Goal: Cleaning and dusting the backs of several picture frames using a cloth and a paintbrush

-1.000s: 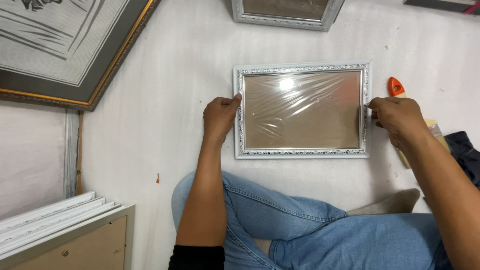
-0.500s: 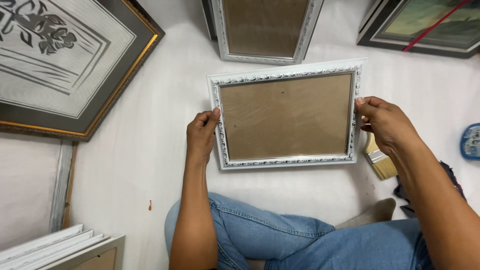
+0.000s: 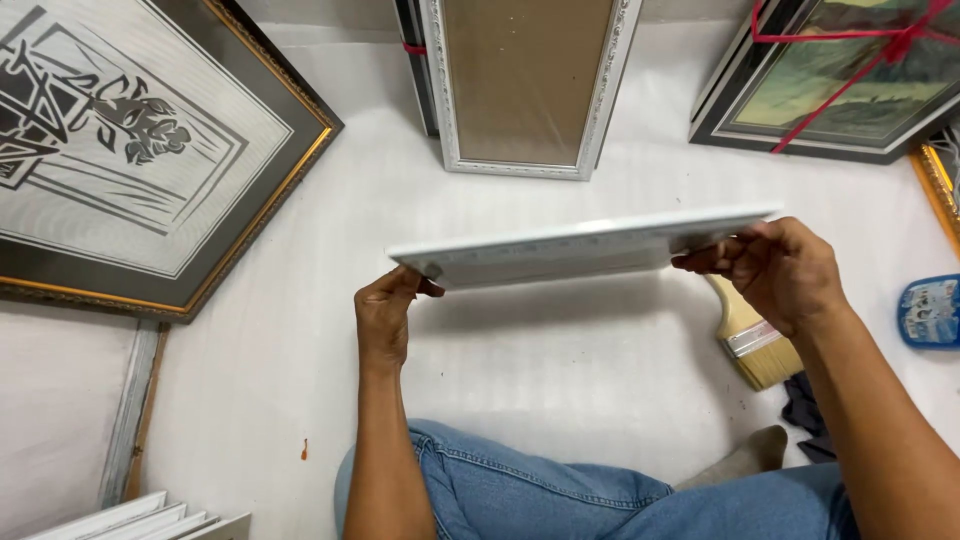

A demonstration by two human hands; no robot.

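White padded floor [image 3: 300,300], seen from above, ringed by framed pictures: a large gold-edged print [image 3: 130,150] at the left, an upright white frame [image 3: 530,90] at the top, a ribbon-tied painting [image 3: 840,80] at the right. Centre — a white picture frame [image 3: 560,250] held in the air above the floor, tipped nearly edge-on to the viewer, its lower edge facing us. The left hand [image 3: 385,320] pinches one end with its fingers closed on the corner; the right hand [image 3: 785,270] clasps the other end. Risk, as judged: only the ends are gripped, so a slip of either hand could drop the frame onto the paintbrush [image 3: 750,335] lying just beneath, or loosen any unseen backing. A small blue tin [image 3: 930,312] sits at the far right.
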